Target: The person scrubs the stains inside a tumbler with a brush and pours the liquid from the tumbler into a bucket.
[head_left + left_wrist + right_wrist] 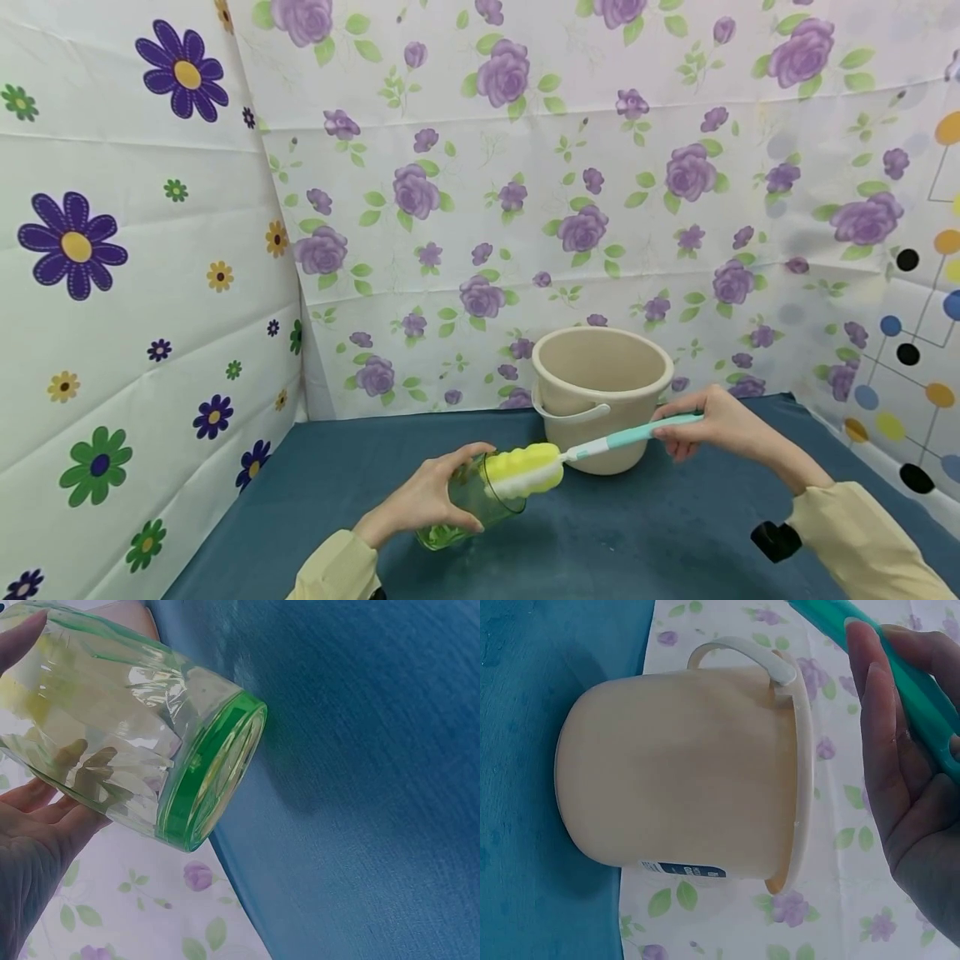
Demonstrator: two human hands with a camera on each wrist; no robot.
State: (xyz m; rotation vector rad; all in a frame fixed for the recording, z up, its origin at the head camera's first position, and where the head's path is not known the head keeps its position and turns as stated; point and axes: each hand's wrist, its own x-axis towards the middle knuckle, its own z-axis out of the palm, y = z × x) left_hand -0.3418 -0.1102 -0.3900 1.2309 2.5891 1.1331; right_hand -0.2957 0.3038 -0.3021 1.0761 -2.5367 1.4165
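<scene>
My left hand grips a clear green-tinted glass vase-like cup, tilted with its mouth up and to the right. Its thick green base is close over the blue tabletop. In my right hand is the turquoise and white handle of a bottle brush, held between thumb and fingers. The yellow and white sponge head of the brush is partly inside the cup's mouth, the rest sticking out. In the right wrist view the turquoise handle lies across the fingers.
A cream bucket with a white handle stands behind the brush, near the back edge of the blue cloth-covered table. Flower-printed sheets hang at the back and left, and a dotted sheet hangs at the right.
</scene>
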